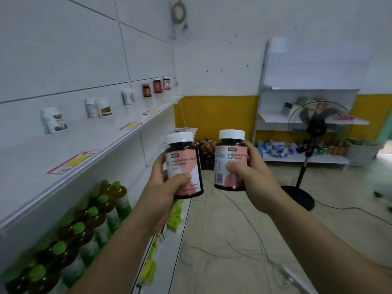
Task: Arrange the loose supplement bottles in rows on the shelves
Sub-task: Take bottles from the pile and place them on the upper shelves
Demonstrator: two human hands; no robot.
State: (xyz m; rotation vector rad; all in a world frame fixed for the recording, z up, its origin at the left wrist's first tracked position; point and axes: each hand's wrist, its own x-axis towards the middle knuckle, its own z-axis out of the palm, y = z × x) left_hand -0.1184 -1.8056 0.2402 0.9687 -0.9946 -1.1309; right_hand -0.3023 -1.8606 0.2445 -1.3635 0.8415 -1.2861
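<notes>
My left hand (pixel 167 185) grips a dark supplement bottle (pixel 182 158) with a white cap and a pink label, held upright in front of me. My right hand (pixel 248 172) grips a second, matching bottle (pixel 230 153) just to its right. Both bottles hang in the air over the aisle floor, right of the white shelf (pixel 70 145). On that shelf, along the back wall, stand several loose bottles: a white one (pixel 53 119) nearest, a pair of white ones (pixel 98 108), another white one (pixel 128 96), and three dark amber ones (pixel 157 85) farthest away.
Yellow price tags (pixel 74 161) sit on the shelf's front edge. Below it stand green-capped bottles of amber liquid (pixel 80 221). A black pedestal fan (pixel 314 128) stands on the tiled floor with cables trailing. A second white rack (pixel 305 122) with packets is at the back right.
</notes>
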